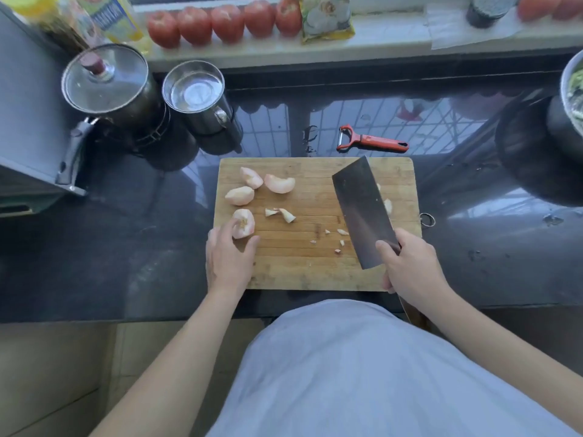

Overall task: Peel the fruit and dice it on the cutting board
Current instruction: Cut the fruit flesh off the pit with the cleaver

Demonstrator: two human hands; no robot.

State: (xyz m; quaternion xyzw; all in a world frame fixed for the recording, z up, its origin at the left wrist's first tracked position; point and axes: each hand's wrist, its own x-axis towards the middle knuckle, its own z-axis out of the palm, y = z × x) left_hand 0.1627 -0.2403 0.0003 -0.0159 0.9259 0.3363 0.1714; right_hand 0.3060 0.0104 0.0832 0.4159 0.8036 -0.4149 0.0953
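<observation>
Four big peeled fruit pieces lie on the left half of your wooden cutting board point(315, 272). They are pale pink, smooth and rounded. Three of them point(252, 186) sit close together near the far left corner. The fourth piece point(243, 223) is by the left edge, and your left hand point(228, 260) rests on it with the fingers curved round its near side. Two small wedges point(280, 213) lie in the middle of the board, and a few tiny bits point(339, 238) lie nearer the knife. Some more pale bits peek out from behind the blade on the right side.

Your right hand point(410, 266) grips the handle of one wide, flat, dark cleaver point(362, 209), with the blade raised over the right side of the board.

One red peeler point(372, 141) lies on the shiny dark counter point(94, 263), just past the board's far edge. Two metal pots point(151, 99) stand at the far left of the counter, one with a glass lid. Five red tomatoes point(225, 23) sit in a row on the sill.
</observation>
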